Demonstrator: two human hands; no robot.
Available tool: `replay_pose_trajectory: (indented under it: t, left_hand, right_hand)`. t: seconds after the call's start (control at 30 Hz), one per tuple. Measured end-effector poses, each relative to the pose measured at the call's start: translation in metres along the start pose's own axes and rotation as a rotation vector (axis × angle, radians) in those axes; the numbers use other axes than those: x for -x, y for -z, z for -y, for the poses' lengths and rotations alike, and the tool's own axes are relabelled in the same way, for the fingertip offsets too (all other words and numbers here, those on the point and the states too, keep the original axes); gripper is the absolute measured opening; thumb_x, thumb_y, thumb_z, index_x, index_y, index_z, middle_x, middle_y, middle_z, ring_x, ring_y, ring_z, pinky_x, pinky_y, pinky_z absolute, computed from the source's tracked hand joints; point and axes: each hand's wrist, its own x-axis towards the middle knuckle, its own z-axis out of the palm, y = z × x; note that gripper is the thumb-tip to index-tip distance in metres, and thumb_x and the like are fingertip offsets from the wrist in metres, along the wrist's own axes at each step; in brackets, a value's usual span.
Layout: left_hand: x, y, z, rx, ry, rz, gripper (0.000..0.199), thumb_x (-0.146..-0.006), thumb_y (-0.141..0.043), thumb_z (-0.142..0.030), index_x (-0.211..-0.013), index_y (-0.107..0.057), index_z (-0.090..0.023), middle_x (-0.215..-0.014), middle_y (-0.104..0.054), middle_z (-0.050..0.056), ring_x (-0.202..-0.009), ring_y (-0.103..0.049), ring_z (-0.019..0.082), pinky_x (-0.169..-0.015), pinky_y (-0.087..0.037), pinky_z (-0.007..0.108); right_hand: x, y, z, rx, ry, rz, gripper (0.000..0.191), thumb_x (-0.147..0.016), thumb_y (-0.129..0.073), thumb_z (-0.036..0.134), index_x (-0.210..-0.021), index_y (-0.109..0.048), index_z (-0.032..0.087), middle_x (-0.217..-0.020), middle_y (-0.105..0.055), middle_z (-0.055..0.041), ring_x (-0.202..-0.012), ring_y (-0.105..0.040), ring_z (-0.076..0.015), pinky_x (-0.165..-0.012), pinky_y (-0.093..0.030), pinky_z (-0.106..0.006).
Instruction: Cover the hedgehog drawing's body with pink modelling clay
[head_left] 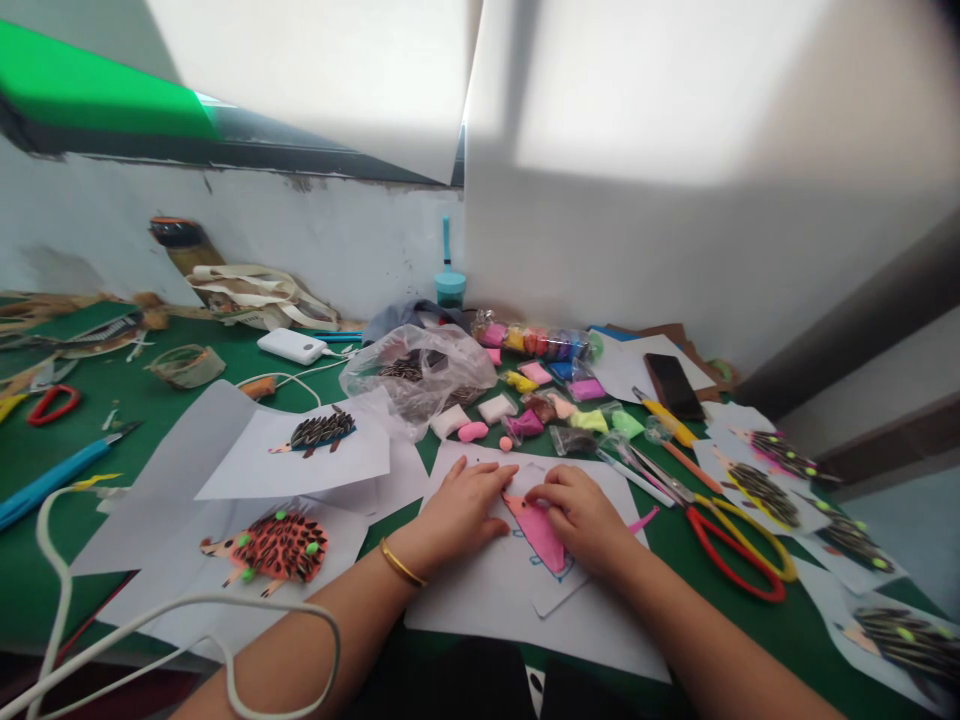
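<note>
On a white sheet [480,600] lies a flat pink clay shape [541,535] over blue drawn lines, its pointed end toward the upper left. My left hand [469,505] rests on the paper at the left of the shape, fingers spread, fingertips near its tip. My right hand [577,510] has its fingers bent and pressed onto the upper right of the pink clay. A thin pink strip [643,520] sticks out to the right of my right hand. Just beyond the hands are a pink lump [472,431] and a small coral ball [506,443].
Scissors [739,550] lie right of the sheet, beside a yellow cutter [666,418] and a phone [675,386]. Bagged clay [589,388] and a plastic bag of seeds [420,375] lie behind. Hedgehog pictures [281,545] flank both sides. A white cable [187,603] crosses the left front.
</note>
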Motion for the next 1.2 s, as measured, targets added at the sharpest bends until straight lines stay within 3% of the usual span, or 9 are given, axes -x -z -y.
replay_pose_trajectory:
  t: [0.63,0.93,1.2]
  left_hand:
    - [0.0,0.001,0.0,-0.008,0.002,0.005,0.07,-0.078,-0.072,-0.021,-0.141,-0.04,-0.025,-0.141,-0.052,0.009,-0.135,-0.041,0.028,-0.116,-0.017,0.055]
    - [0.0,0.0,0.0,-0.006,0.004,0.009,0.07,-0.077,-0.073,-0.022,-0.14,-0.041,-0.024,-0.142,-0.051,0.009,-0.135,-0.041,0.027,-0.116,-0.017,0.055]
    - [0.0,0.002,-0.001,-0.004,0.008,0.015,0.069,-0.078,-0.072,-0.022,-0.14,-0.04,-0.025,-0.142,-0.052,0.01,-0.135,-0.041,0.027,-0.116,-0.017,0.055]
  right_hand:
    - [0.009,-0.002,-0.007,0.031,0.043,-0.061,0.043,-0.077,-0.049,0.003,-0.102,-0.074,0.028,-0.09,-0.058,-0.0051,-0.088,-0.053,-0.0212,-0.082,-0.043,-0.037]
    - [0.017,0.002,-0.006,0.128,0.099,-0.065,0.03,-0.085,-0.058,0.014,-0.102,-0.074,0.031,-0.088,-0.059,-0.0048,-0.084,-0.052,-0.021,-0.077,-0.04,-0.036]
    - [0.016,0.001,-0.009,0.097,0.113,-0.089,0.035,-0.082,-0.055,0.008,-0.103,-0.074,0.027,-0.091,-0.06,-0.006,-0.087,-0.052,-0.0215,-0.078,-0.041,-0.037]
